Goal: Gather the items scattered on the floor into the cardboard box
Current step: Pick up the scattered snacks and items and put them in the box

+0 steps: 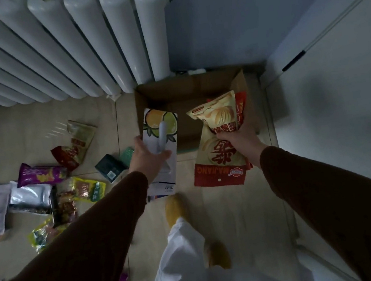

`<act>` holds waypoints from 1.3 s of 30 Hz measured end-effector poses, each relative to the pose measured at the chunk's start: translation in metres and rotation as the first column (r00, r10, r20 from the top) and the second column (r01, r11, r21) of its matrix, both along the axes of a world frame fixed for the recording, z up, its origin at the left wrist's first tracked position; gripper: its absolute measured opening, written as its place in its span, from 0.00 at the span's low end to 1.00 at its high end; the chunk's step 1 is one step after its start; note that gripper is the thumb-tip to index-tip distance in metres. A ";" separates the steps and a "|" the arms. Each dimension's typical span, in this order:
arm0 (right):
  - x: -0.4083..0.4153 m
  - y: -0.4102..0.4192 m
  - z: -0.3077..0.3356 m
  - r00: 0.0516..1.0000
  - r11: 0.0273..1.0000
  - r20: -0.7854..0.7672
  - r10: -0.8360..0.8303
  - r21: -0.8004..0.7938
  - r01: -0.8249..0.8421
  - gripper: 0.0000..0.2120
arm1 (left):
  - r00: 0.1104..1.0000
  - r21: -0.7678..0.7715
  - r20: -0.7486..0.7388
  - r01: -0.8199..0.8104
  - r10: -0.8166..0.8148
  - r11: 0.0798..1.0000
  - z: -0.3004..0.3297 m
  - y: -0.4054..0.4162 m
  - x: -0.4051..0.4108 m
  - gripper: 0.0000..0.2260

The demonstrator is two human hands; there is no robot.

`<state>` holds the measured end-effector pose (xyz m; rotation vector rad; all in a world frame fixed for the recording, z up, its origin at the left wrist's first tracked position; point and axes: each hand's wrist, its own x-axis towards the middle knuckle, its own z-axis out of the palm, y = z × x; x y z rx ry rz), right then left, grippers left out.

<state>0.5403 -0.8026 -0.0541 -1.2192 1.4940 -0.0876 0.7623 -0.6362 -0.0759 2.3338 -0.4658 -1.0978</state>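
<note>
An open cardboard box (pixel 195 83) stands on the floor against the wall, right of the radiator. My left hand (pixel 148 154) grips a flat white card package with fruit pictures and a grey handle (pixel 162 129), held over the box's near left edge. My right hand (pixel 239 139) grips snack bags: a yellow chip bag (pixel 218 111) on top and a red and cream bag (pixel 217 167) hanging below, at the box's near right side. More packets lie on the floor at left: a purple one (pixel 40 176), a red and tan one (pixel 76 142), a green and yellow one (pixel 88 186).
A white radiator (pixel 69 44) fills the upper left. A white cabinet door (pixel 341 93) stands at right. Two dark boxes (pixel 111 167) lie by the cardboard box. Papers and a silver pouch (pixel 29 195) lie far left. My yellow slippers (pixel 175 209) and white trousers are below.
</note>
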 end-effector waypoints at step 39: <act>0.114 0.105 0.004 0.394 0.281 -0.485 0.781 -0.290 -0.915 0.21 | 0.850 0.158 0.320 0.388 -0.419 0.908 0.027 0.101 0.038 0.22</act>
